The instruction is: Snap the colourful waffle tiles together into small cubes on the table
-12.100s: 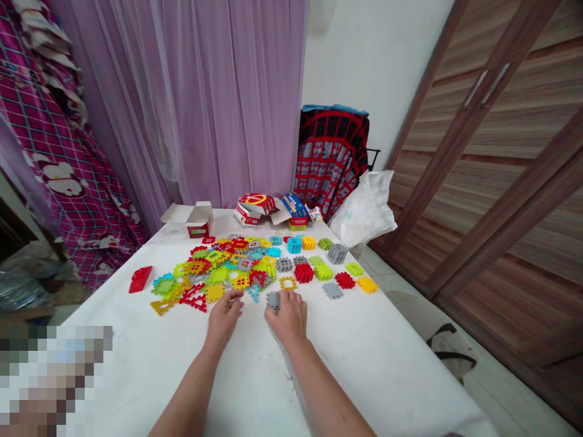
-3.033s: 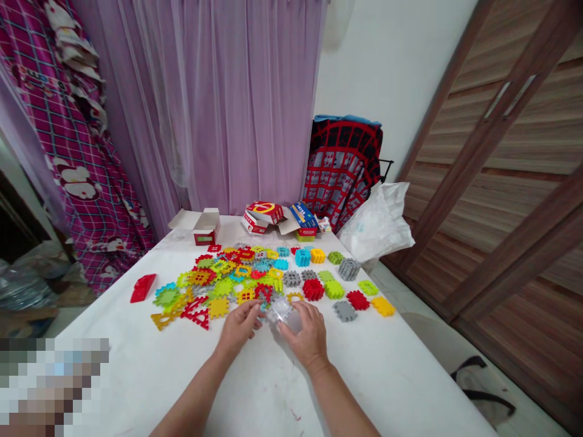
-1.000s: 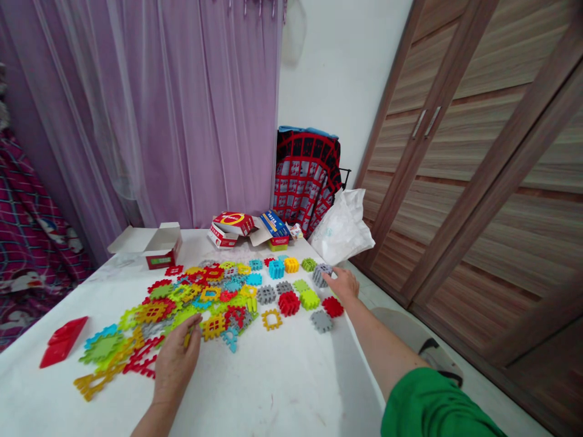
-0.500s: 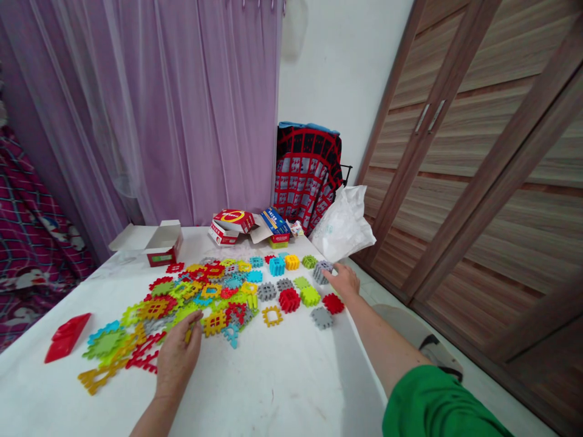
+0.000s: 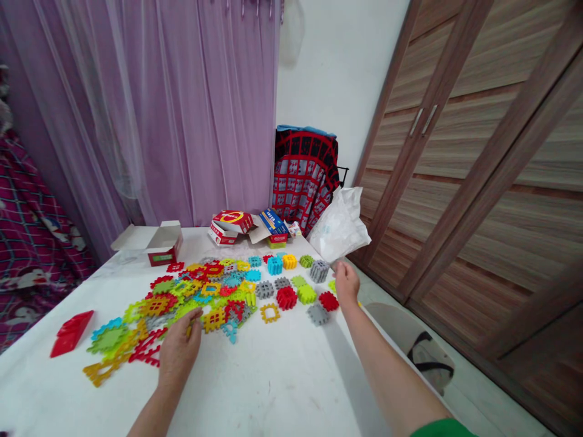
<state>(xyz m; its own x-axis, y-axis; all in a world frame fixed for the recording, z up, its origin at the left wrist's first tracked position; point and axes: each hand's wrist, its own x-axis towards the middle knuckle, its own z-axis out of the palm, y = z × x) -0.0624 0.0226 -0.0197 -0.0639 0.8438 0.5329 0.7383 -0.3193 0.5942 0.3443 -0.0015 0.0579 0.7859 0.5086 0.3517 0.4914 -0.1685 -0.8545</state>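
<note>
One grey tile stack (image 5: 319,271), ridged and toothed, is flanked right of centre by the right hand (image 5: 347,283), curled; whether anything is gripped cannot be told. At lower left, the left hand (image 5: 179,347) is held at one jumbled plastic pile (image 5: 186,289), its grip hidden. Three cardboard boxes (image 5: 164,250) and one crumpled white bag (image 5: 342,226) are seen mid-frame.

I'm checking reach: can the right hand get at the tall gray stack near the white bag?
Likely yes: the right hand is close beside the tall gray stack, and nothing seems to block the way.
</note>
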